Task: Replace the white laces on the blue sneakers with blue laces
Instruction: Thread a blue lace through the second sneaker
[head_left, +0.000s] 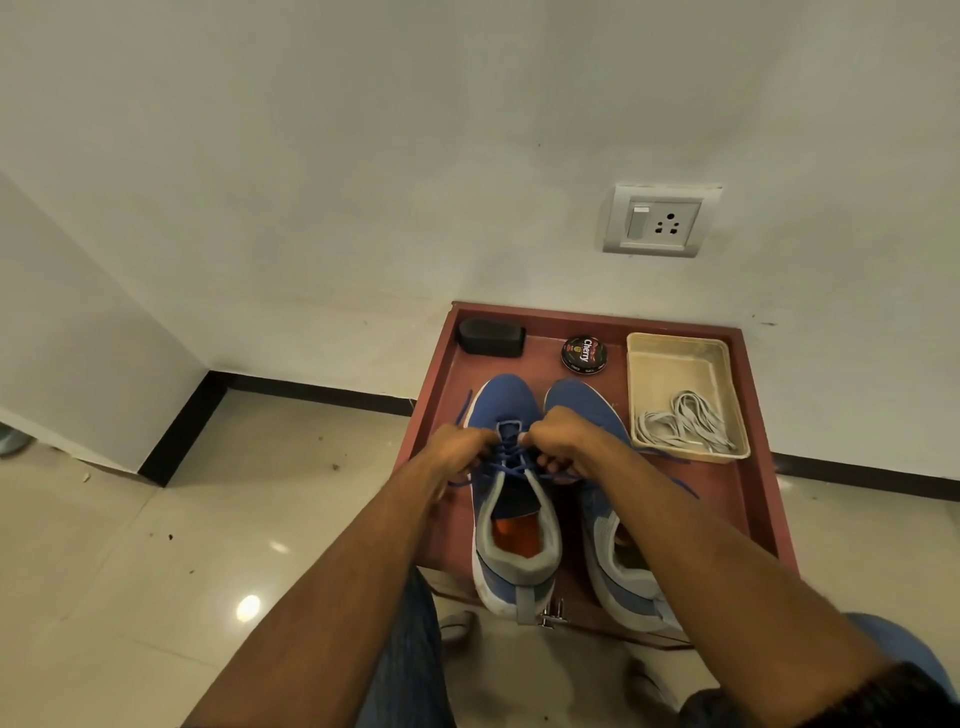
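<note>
Blue sneakers sit side by side, toes toward the wall, on a reddish-brown desk (756, 467). Left sneaker (511, 499) carries a blue lace (506, 462) crossed through its eyelets. Left hand (460, 449) is curled, pinching the lace at the sneaker's left edge; right hand (558, 441) is curled, pinching it at the right edge. Right sneaker (602, 519) lies partly under the right forearm. White laces (685, 423) lie bundled in a cream tray (675, 353) at the desk's right. Polish tin (584, 353) and black block (491, 338) stand by the wall.
</note>
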